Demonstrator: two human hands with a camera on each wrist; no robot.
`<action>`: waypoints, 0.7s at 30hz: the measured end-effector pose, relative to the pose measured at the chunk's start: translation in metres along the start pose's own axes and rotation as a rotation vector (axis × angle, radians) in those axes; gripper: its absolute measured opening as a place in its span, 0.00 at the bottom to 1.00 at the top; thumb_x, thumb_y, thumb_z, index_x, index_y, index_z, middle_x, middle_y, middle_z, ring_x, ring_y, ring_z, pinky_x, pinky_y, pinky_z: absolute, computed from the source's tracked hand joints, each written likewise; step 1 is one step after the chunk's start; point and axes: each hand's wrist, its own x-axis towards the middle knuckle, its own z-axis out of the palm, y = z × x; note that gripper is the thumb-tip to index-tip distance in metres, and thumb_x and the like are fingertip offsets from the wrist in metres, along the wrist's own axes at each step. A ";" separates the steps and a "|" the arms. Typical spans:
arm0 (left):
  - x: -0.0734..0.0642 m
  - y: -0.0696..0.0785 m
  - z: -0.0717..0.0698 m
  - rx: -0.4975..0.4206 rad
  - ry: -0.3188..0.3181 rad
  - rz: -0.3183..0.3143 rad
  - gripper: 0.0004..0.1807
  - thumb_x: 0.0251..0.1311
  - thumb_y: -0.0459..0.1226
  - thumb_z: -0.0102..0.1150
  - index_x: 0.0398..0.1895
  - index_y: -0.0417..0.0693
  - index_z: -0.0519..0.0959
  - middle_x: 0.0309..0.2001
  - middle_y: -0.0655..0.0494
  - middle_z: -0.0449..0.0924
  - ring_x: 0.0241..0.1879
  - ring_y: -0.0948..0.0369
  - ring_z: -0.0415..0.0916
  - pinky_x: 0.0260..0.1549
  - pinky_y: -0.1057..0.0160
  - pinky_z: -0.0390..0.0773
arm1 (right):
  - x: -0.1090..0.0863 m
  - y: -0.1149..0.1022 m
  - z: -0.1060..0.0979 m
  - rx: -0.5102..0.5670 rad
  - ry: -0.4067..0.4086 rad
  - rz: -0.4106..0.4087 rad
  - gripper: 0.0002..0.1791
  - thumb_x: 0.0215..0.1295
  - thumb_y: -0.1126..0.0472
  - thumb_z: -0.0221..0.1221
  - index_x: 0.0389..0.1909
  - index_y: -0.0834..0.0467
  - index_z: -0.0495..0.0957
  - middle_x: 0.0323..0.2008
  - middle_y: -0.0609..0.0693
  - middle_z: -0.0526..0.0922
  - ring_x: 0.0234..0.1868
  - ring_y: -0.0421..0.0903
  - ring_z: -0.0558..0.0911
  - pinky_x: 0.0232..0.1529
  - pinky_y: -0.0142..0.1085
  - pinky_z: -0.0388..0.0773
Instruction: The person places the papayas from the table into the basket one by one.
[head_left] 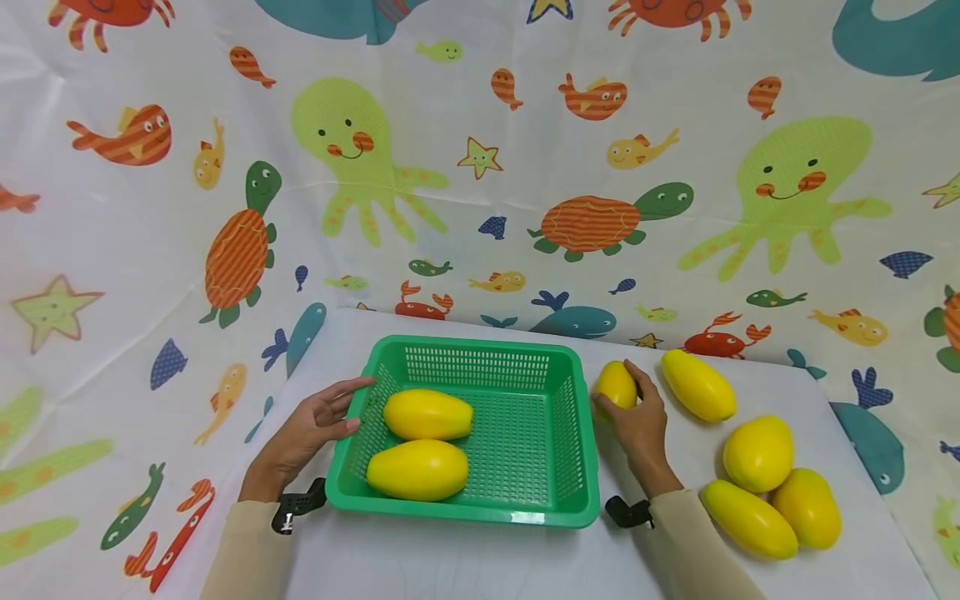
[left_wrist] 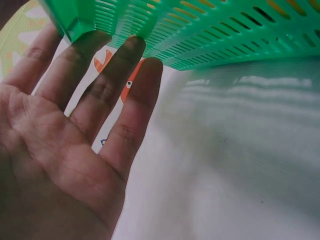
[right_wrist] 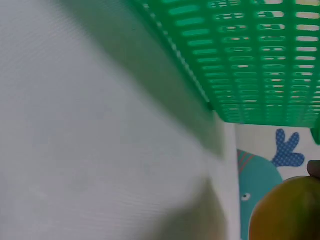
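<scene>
Probably mid-pick: right hand (head_left: 643, 423) pinches a yellow fruit (head_left: 617, 386) just right of the green perforated basket (head_left: 450, 509) (can't tell if lifted); left hand (head_left: 315, 423) at its left side, fingers extended. Next likely needs lifting fruit over basket edge.

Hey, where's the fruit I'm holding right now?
In the head view, the fruit is in the right hand, just right of the basket and left of the four other fruits.

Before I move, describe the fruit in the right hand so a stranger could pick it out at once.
Start at the green basket on the white table. Just beyond its right side, the right hand holds a yellow fruit. It is the only fruit being gripped.
</scene>
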 end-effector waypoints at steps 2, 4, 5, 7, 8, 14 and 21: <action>0.000 -0.001 -0.001 0.015 -0.002 0.007 0.34 0.72 0.40 0.63 0.81 0.61 0.68 0.80 0.52 0.69 0.68 0.71 0.77 0.66 0.59 0.80 | -0.001 -0.006 -0.003 0.008 0.013 -0.019 0.47 0.70 0.57 0.69 0.85 0.44 0.55 0.83 0.55 0.60 0.78 0.60 0.64 0.80 0.59 0.64; 0.000 -0.001 -0.002 0.025 -0.006 0.016 0.34 0.73 0.40 0.62 0.81 0.60 0.67 0.80 0.52 0.68 0.68 0.71 0.76 0.66 0.59 0.79 | -0.003 -0.012 -0.006 0.023 0.023 -0.035 0.47 0.70 0.57 0.69 0.85 0.43 0.56 0.83 0.55 0.61 0.78 0.60 0.65 0.80 0.59 0.64; 0.000 -0.001 -0.002 0.023 -0.008 0.018 0.34 0.73 0.39 0.62 0.81 0.60 0.67 0.80 0.53 0.68 0.68 0.71 0.76 0.66 0.60 0.78 | -0.004 -0.015 -0.007 0.029 0.028 -0.041 0.48 0.69 0.57 0.70 0.85 0.42 0.56 0.83 0.54 0.61 0.77 0.60 0.65 0.80 0.59 0.65; 0.001 -0.001 -0.002 0.012 -0.011 0.020 0.34 0.73 0.38 0.62 0.81 0.60 0.67 0.80 0.53 0.69 0.68 0.71 0.76 0.65 0.63 0.78 | -0.007 -0.021 -0.010 0.042 0.034 -0.054 0.48 0.69 0.57 0.70 0.85 0.42 0.57 0.82 0.54 0.62 0.77 0.60 0.66 0.79 0.59 0.66; 0.001 -0.001 -0.002 0.006 -0.011 0.020 0.34 0.73 0.38 0.62 0.81 0.60 0.67 0.80 0.54 0.69 0.68 0.70 0.76 0.64 0.65 0.78 | -0.008 -0.024 -0.011 0.046 0.033 -0.057 0.48 0.69 0.57 0.70 0.85 0.41 0.57 0.82 0.53 0.62 0.77 0.60 0.66 0.79 0.58 0.66; 0.001 -0.001 -0.002 -0.021 -0.020 0.025 0.34 0.73 0.37 0.61 0.81 0.58 0.67 0.78 0.55 0.71 0.68 0.69 0.78 0.62 0.69 0.78 | -0.015 -0.041 -0.017 0.082 0.019 -0.098 0.47 0.68 0.59 0.71 0.84 0.40 0.59 0.82 0.50 0.62 0.77 0.56 0.66 0.80 0.57 0.66; 0.001 -0.003 -0.003 -0.020 -0.031 0.038 0.34 0.74 0.35 0.60 0.81 0.57 0.66 0.79 0.53 0.70 0.68 0.70 0.77 0.63 0.71 0.77 | -0.026 -0.063 -0.018 0.093 -0.018 -0.125 0.48 0.66 0.59 0.73 0.83 0.38 0.61 0.81 0.48 0.64 0.77 0.55 0.67 0.78 0.56 0.70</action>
